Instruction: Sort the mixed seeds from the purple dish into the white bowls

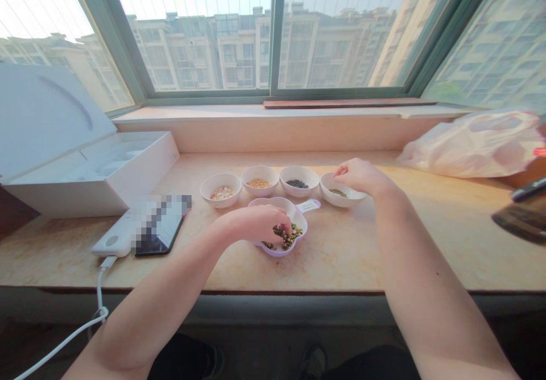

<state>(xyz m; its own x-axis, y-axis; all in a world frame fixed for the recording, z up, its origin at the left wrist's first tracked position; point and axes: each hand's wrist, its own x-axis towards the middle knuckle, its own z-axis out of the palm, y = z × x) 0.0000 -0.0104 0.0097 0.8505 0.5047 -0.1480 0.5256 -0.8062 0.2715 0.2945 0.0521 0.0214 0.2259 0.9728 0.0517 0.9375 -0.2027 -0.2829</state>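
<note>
My left hand (262, 223) reaches into a white, purple-edged bowl (279, 250) with a short labelled handle. Its fingers are curled down among mixed green, yellow and dark beans (293, 233), pinching at them. Over the right-hand white bowl (350, 199), my right hand (356, 174) has its thumb and fingertips pressed together; whatever they pinch is too small to make out. Small green beans (338, 193) lie in that bowl. Beside it stand white bowls of black beans (297, 184), yellow kernels (259, 183) and pale flat seeds (222, 193).
An open white box (140, 169) stands at the left, before it a white power bank (113, 238) with a cable (100, 289) and a dark phone (164, 229). A plastic bag (473, 144) and a dark glossy object (522, 218) are at the right. Windows rise behind the counter (341, 255).
</note>
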